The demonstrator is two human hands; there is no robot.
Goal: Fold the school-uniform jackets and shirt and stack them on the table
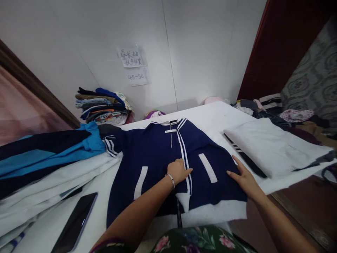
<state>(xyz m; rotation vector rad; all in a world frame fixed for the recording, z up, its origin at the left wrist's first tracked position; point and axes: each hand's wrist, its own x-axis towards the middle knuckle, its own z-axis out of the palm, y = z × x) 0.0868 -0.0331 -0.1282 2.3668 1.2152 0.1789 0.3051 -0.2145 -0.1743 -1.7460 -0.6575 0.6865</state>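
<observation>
A navy zip jacket [155, 151] with white pocket trims, striped edging and a pale hem lies spread on the white table [216, 117], front side up. My left hand [180, 171], a bracelet at its wrist, rests on the jacket's middle beside the striped front edge. Its fingers are curled into the cloth and the thumb points right. At the jacket's right side, my right hand [243, 179] touches the edge with thumb and forefinger apart; its other fingers are partly hidden. The sleeve cuff [110, 146] with white stripes shows on the left.
A white folded garment [273, 144] lies to the right. Blue and black clothes [52, 147] and white clothes [52, 189] are on the left, near a phone [76, 221]. Behind stands a folded clothes stack [102, 107]. More clothes [295, 116] are piled far right.
</observation>
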